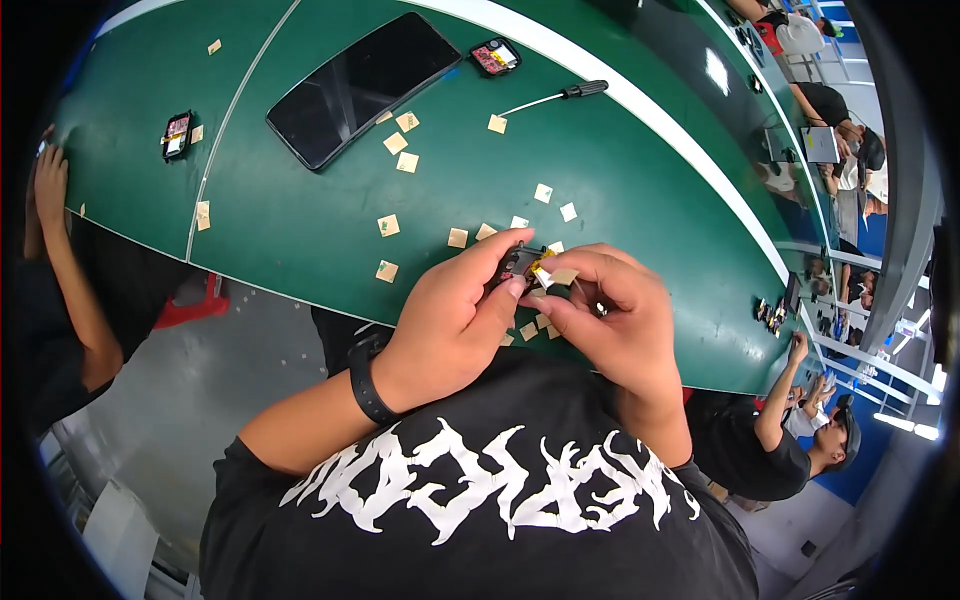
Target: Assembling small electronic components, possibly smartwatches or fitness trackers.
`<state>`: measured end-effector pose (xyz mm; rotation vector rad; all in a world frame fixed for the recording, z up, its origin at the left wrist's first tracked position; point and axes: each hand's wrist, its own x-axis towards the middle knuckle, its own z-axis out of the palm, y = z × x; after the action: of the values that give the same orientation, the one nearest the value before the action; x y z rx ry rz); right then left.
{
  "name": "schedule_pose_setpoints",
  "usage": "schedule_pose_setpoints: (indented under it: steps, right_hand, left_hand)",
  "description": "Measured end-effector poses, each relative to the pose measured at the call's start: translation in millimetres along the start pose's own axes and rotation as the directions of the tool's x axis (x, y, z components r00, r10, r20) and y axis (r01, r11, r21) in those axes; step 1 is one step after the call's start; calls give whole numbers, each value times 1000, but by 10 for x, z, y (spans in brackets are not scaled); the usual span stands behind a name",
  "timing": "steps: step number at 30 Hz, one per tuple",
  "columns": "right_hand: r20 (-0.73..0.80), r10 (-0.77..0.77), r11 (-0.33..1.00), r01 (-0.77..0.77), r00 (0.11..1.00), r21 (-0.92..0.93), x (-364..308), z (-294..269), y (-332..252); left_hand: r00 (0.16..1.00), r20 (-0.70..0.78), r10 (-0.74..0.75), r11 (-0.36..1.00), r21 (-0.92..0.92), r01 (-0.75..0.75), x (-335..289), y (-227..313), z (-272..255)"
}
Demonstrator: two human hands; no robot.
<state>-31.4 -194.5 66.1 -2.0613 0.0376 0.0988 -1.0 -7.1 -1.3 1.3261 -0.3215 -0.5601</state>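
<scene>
Close to my body, my left hand (pixel 450 315) is closed around a small black electronic device housing (pixel 517 262), with the thumb along its near side. My right hand (pixel 615 315) pinches at a small white part with yellow tape (pixel 543 272) at the housing's right side. A tan square pad (pixel 565 276) shows by the right index fingertip; whether it is stuck to the part cannot be made out. The fingers hide much of the housing. Under and around the hands, several tan square pads (pixel 457 238) lie on the green table.
A large black tablet-like screen (pixel 365 90) lies farther off, near a screwdriver (pixel 570 92) and an opened device (pixel 495 57). Another opened device (pixel 177 135) is at the left. Other people sit at both sides; one person's hand (pixel 50 185) rests at the left edge.
</scene>
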Motion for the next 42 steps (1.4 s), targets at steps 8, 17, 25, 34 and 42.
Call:
schedule_pose_setpoints:
  steps: [8, 17, 25, 34, 42]
  right_hand:
    - [-4, -81, 982, 79, 997, -172, -35, -47, 50]
    - [50, 48, 994, -42, 998, -104, -32, -59, -12]
    - [23, -148, 984, 150, 989, -97, 20, 2, 132]
    - [56, 83, 996, -80, 995, -41, 74, -29, 77]
    - [5, 228, 957, -225, 974, 184, 122, 32, 170]
  left_hand:
    - [1000, 15, 15, 999, 49, -16, 5, -3, 9]
    - [999, 45, -14, 1000, -26, 15, 36, 48, -14]
    - [997, 49, 60, 998, -3, -60, 49, 17, 7]
    - [994, 86, 71, 993, 93, -79, 46, 38, -22]
    - [987, 138, 84, 991, 90, -97, 43, 6, -86]
